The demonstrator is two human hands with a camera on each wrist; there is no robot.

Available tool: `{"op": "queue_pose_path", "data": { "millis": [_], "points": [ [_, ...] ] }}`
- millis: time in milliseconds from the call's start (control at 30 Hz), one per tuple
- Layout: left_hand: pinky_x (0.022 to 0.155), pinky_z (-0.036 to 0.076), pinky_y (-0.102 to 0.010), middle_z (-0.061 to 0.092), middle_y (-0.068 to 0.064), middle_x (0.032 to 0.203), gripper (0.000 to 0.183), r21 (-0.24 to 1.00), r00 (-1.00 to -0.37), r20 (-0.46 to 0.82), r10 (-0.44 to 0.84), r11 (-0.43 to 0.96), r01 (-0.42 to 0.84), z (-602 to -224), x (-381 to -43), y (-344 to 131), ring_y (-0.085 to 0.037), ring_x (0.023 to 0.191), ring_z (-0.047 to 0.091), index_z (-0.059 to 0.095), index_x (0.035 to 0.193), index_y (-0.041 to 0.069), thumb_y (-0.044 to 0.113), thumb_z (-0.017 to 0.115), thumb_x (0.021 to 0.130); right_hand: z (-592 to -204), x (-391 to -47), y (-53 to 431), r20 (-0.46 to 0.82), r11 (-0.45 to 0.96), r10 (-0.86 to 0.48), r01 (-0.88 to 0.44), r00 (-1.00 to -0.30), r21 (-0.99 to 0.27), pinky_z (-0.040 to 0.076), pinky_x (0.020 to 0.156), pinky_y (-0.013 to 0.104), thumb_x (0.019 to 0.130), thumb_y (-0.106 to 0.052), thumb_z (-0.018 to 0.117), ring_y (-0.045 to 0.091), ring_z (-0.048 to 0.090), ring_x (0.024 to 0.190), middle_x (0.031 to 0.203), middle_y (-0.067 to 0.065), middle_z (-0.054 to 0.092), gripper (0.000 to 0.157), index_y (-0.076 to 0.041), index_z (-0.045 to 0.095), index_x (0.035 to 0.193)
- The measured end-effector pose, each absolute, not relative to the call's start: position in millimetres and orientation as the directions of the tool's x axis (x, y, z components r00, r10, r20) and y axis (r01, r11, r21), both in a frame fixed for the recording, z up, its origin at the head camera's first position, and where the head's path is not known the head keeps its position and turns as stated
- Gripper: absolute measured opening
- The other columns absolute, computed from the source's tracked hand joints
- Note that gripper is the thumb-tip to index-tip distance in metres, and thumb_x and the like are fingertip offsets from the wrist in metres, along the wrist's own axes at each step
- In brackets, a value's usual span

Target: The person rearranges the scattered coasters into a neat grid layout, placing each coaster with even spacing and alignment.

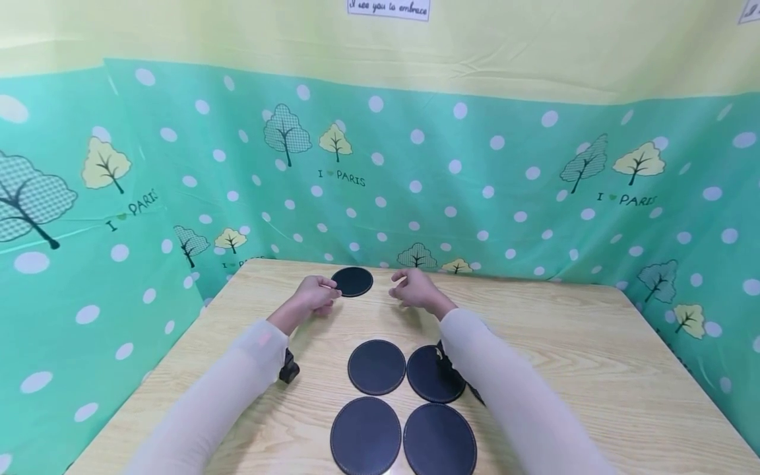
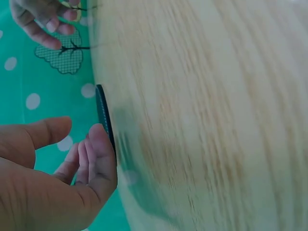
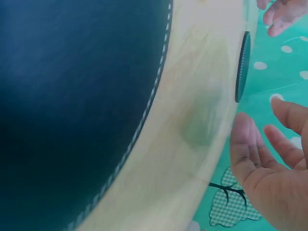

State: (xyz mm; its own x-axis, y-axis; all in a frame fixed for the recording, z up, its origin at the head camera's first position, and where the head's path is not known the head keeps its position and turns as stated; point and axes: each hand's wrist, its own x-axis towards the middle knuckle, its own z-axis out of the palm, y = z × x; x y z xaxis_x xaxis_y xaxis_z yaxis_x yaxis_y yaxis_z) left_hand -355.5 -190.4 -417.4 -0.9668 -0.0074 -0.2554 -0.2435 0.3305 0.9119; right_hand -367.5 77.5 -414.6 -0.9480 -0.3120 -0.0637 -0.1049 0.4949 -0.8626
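A round black coaster [image 1: 353,282] with a stitched rim lies near the table's far edge. My left hand [image 1: 315,294] is at its left side, fingertips by the rim; whether they touch it I cannot tell. In the left wrist view, thumb and fingers [image 2: 101,159] stand apart, with the coaster [image 2: 102,108] seen edge-on behind them. To the right of that coaster my right hand [image 1: 413,289] hovers, fingers loosely bent and nothing between them. In the right wrist view, the right hand [image 3: 269,168] is apart from the coaster [image 3: 243,67].
Nearer to me lie several more coasters, among them a middle-left one [image 1: 377,367], a front-left one [image 1: 365,435] and a front-right one [image 1: 440,439]. My right sleeve [image 1: 510,382] partly covers others. A green tree-print curtain [image 1: 415,158] hangs behind the wooden table [image 1: 570,343].
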Motion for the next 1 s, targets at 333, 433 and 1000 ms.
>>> {"op": "queue_pose_path", "data": {
  "millis": [333,433,1000],
  "points": [
    [0.049,0.048,-0.021,0.052,-0.003,0.072,0.041,0.920,-0.976,-0.213,-0.042,0.328,-0.215,-427.2,-372.7,-194.1,-0.010,0.055,0.045,0.050,0.135,-0.005,0.005,0.066,0.098,-425.0,-380.9,47.0,-0.076,0.413,-0.215,-0.021,-0.974,-0.910,0.064,0.078,0.037,0.100,-0.012,0.067,0.031,0.071,0.093,0.115,0.018,0.067,0.049,0.002,0.051,0.144],
    [0.052,0.055,-0.022,0.053,-0.004,0.073,0.040,0.919,-0.976,-0.202,-0.078,0.331,-0.216,-430.2,-379.8,-197.6,-0.011,0.057,0.051,0.051,0.133,-0.004,0.007,0.067,0.098,-427.9,-381.7,41.3,-0.095,0.379,-0.204,0.012,-0.974,-0.925,0.064,0.077,0.035,0.100,-0.012,0.067,0.030,0.070,0.092,0.116,0.018,0.067,0.049,0.002,0.050,0.144],
    [0.080,0.064,-0.035,0.056,-0.022,0.134,0.055,0.948,-0.988,-0.152,-0.009,0.282,-0.148,-431.1,-403.5,-210.9,-0.020,0.083,0.065,0.046,0.147,-0.002,0.004,0.068,0.097,-435.1,-388.3,25.2,-0.171,0.202,-0.260,0.120,-0.950,-0.972,0.053,0.107,0.044,0.105,-0.012,0.060,0.035,0.056,0.131,0.147,0.021,0.053,0.061,0.000,0.032,0.158]
  ]
}}
